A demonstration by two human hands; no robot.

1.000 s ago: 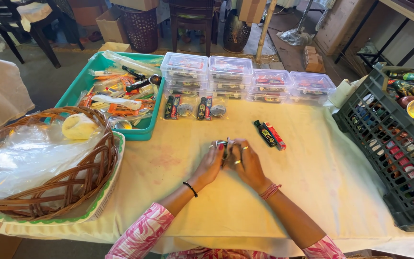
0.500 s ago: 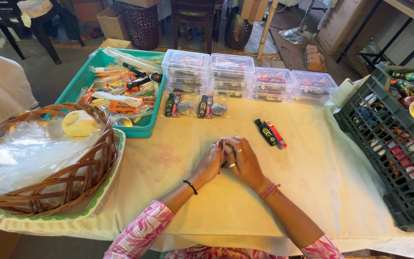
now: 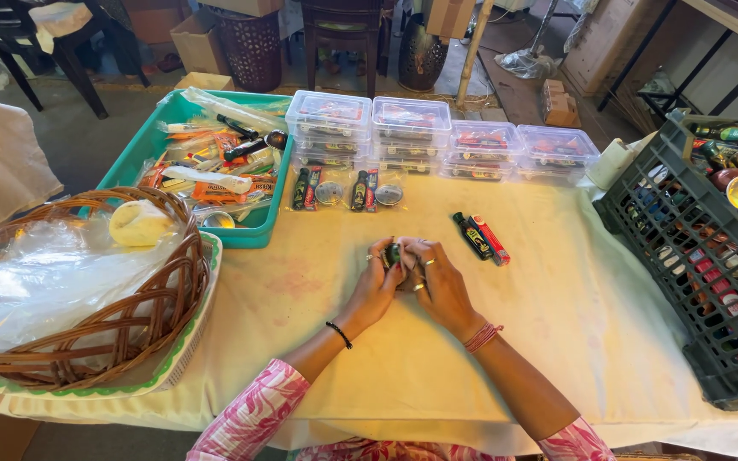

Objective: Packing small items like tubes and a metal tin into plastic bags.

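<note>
Hands pressed together mid-table | left hand (image 3: pixel 377 282) and right hand (image 3: pixel 437 286) pinching small dark tube (image 3: pixel 393 253) | wrists resting on cream tablecloth (image 3: pixel 301 282)

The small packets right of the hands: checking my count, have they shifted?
No. The small packets lie as before, just below the clear boxes, right of the hands.

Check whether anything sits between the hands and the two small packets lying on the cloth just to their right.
Nothing visible does. Both hands, left hand and right hand, are closed together around a small dark item. The two small packets lie beside the right hand, with only bare cloth between them.
</note>
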